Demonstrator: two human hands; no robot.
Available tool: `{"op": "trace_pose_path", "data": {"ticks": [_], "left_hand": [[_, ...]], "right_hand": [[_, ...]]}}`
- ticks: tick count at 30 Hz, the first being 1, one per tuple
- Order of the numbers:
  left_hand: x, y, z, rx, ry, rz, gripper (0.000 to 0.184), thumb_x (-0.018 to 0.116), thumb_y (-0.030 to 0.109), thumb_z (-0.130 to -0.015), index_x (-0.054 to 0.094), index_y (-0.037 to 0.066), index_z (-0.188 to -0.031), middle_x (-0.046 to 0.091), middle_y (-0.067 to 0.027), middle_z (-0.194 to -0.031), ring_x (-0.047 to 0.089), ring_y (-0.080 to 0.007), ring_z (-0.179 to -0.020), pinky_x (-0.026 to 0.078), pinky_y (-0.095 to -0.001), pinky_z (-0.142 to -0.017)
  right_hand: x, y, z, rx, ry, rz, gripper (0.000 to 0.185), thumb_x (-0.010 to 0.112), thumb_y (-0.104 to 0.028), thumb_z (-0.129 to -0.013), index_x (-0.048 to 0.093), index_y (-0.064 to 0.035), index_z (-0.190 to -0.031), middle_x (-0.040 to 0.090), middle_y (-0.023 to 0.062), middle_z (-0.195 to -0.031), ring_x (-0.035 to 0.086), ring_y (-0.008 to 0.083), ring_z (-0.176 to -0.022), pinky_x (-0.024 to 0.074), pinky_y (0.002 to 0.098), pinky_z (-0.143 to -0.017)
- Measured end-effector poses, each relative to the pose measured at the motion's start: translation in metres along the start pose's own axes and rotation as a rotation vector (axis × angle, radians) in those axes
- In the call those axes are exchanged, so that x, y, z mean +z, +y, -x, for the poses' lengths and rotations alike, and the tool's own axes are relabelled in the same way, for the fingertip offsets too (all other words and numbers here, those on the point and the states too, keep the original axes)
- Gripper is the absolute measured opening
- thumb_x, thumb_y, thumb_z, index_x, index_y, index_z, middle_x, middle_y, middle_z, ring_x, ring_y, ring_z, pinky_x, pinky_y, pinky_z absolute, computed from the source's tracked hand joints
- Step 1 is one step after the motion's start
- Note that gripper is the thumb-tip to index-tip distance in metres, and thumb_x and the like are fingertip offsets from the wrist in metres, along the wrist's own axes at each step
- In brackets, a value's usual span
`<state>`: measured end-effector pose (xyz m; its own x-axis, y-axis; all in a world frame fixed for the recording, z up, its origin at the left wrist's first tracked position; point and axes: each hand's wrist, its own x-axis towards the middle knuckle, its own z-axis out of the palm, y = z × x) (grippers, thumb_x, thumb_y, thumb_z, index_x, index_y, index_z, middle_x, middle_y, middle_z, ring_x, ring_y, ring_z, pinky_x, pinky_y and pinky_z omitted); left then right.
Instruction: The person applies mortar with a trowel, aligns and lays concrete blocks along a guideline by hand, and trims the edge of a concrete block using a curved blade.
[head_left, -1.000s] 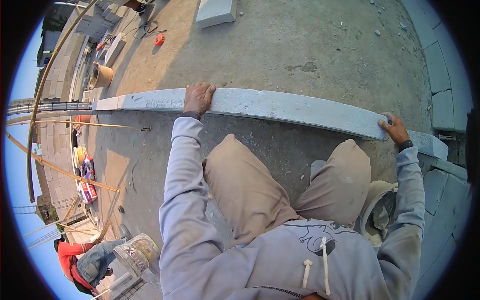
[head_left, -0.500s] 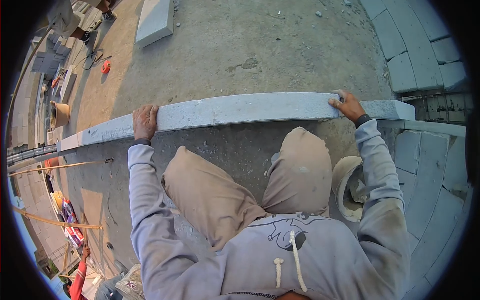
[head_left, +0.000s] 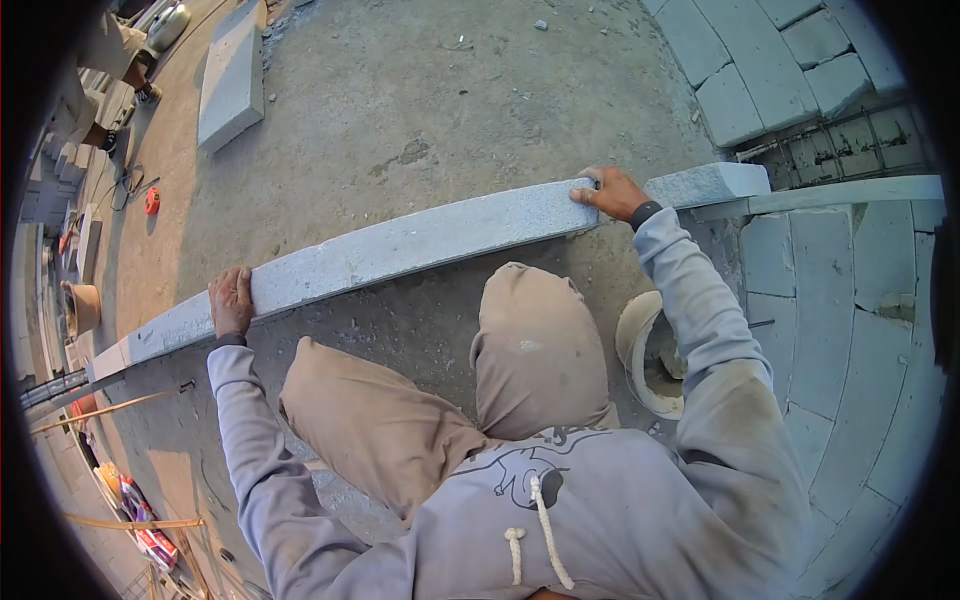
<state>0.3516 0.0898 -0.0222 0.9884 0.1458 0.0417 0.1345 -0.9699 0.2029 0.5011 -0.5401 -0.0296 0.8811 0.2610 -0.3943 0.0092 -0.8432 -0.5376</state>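
A long row of pale grey blocks (head_left: 400,240) runs across the view in front of my knees, rising to the right. My left hand (head_left: 231,300) is over its left part, with fingers bent over the far edge. Near the right end of the long section, my right hand (head_left: 608,193) grips the edge, thumb on top. Just right of that hand lies a shorter block (head_left: 705,184) with a slanted end. The undersides of both hands are hidden.
A bucket (head_left: 640,350) stands by my right knee. Block walls (head_left: 850,330) line the right side. Another block (head_left: 228,90), an orange tape measure (head_left: 152,201) and a tan bucket (head_left: 84,306) are on the floor. Another person's legs (head_left: 128,80) show at upper left.
The view has turned to the right, so the block row now slants. Both hands remain on it. A gap now shows between the long section and the shorter block. The person in red has left view.
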Motion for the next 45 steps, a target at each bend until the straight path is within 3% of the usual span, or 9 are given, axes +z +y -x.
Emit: {"op": "trace_pose_path", "data": {"ticks": [9,14,18,24,28,35,36,40,45], "left_hand": [[0.005,-0.020,-0.006,-0.020,-0.107,0.001,0.033,0.042,0.032,-0.098,0.060,0.004,-0.094,0.058,-0.0156,-0.095,0.051,-0.0353,-0.094,0.038,-0.0422,-0.086],[0.007,-0.031,-0.009,0.020,-0.118,0.036,0.034,0.042,0.033,-0.098,0.059,0.004,-0.094,0.057,-0.0161,-0.094,0.051,-0.0358,-0.091,0.038,-0.0419,-0.082],[0.003,-0.023,-0.009,-0.053,-0.109,0.130,0.040,0.039,0.035,-0.099,0.061,0.002,-0.093,0.058,-0.0169,-0.090,0.052,-0.0341,-0.088,0.039,-0.0410,-0.080],[0.006,-0.022,-0.012,-0.103,-0.096,0.224,0.047,0.040,0.038,-0.100,0.063,-0.002,-0.091,0.060,-0.0157,-0.084,0.056,-0.0287,-0.080,0.042,-0.0368,-0.075],[-0.002,-0.007,-0.014,-0.130,-0.118,0.174,0.046,0.043,0.038,-0.099,0.063,-0.003,-0.091,0.060,-0.0141,-0.083,0.056,-0.0264,-0.080,0.043,-0.0354,-0.076],[-0.007,0.001,-0.013,-0.215,-0.140,0.159,0.045,0.044,0.039,-0.098,0.064,-0.001,-0.092,0.062,-0.0158,-0.087,0.057,-0.0282,-0.085,0.043,-0.0355,-0.079],[-0.006,-0.001,-0.014,-0.215,-0.146,0.143,0.044,0.044,0.038,-0.098,0.064,-0.001,-0.092,0.062,-0.0163,-0.087,0.057,-0.0291,-0.086,0.043,-0.0361,-0.080],[-0.005,-0.003,-0.015,-0.227,-0.166,0.097,0.042,0.044,0.037,-0.097,0.065,0.001,-0.093,0.062,-0.0175,-0.090,0.056,-0.0316,-0.089,0.042,-0.0385,-0.082],[-0.012,0.017,-0.014,-0.231,-0.169,0.071,0.041,0.043,0.036,-0.098,0.065,0.002,-0.090,0.061,-0.0166,-0.088,0.054,-0.0338,-0.090,0.041,-0.0410,-0.083]], "right_hand": [[-0.001,-0.005,0.004,0.010,-0.019,0.129,0.063,0.065,-0.047,-0.080,0.056,-0.0009,-0.122,0.060,0.0250,-0.116,0.057,0.0388,-0.109,0.0434,0.0428,-0.095],[-0.043,0.010,0.025,-0.004,0.181,0.146,0.062,0.064,-0.046,-0.082,0.052,-0.0043,-0.126,0.060,0.0245,-0.115,0.056,0.0390,-0.110,0.0439,0.0435,-0.094],[-0.103,0.076,0.031,0.202,0.339,0.467,0.062,0.070,-0.036,-0.080,0.047,-0.0089,-0.131,0.057,0.0194,-0.121,0.054,0.0370,-0.113,0.0446,0.0431,-0.094],[-0.148,0.130,0.028,0.383,-0.014,0.918,0.078,0.081,-0.028,-0.069,0.042,-0.0141,-0.136,0.045,0.0151,-0.137,0.037,0.0329,-0.131,0.0357,0.0455,-0.104],[-0.141,0.170,0.012,0.333,-0.195,1.179,0.043,0.049,-0.019,-0.092,0.045,-0.0214,-0.134,0.047,0.0089,-0.134,0.038,0.0293,-0.131,0.0253,0.0574,-0.107],[-0.142,0.183,-0.005,0.228,-0.339,1.272,0.030,0.043,-0.022,-0.094,0.053,-0.0192,-0.123,0.057,0.0082,-0.120,0.054,0.0271,-0.117,0.0371,0.0548,-0.100],[-0.141,0.184,-0.003,0.195,-0.281,1.231,0.027,0.053,-0.018,-0.088,0.054,-0.0153,-0.115,0.060,0.0089,-0.112,0.058,0.0273,-0.109,0.0448,0.0478,-0.093],[-0.149,0.180,0.005,0.060,-0.256,1.229,0.049,0.073,-0.008,-0.068,0.054,-0.0083,-0.113,0.060,0.0129,-0.108,0.059,0.0284,-0.105,0.0484,0.0401,-0.088],[-0.162,0.169,-0.009,0.054,-0.247,1.178,0.064,0.077,-0.010,-0.057,0.049,-0.0034,-0.114,0.058,0.0146,-0.106,0.059,0.0301,-0.101,0.0503,0.0384,-0.082]]}}
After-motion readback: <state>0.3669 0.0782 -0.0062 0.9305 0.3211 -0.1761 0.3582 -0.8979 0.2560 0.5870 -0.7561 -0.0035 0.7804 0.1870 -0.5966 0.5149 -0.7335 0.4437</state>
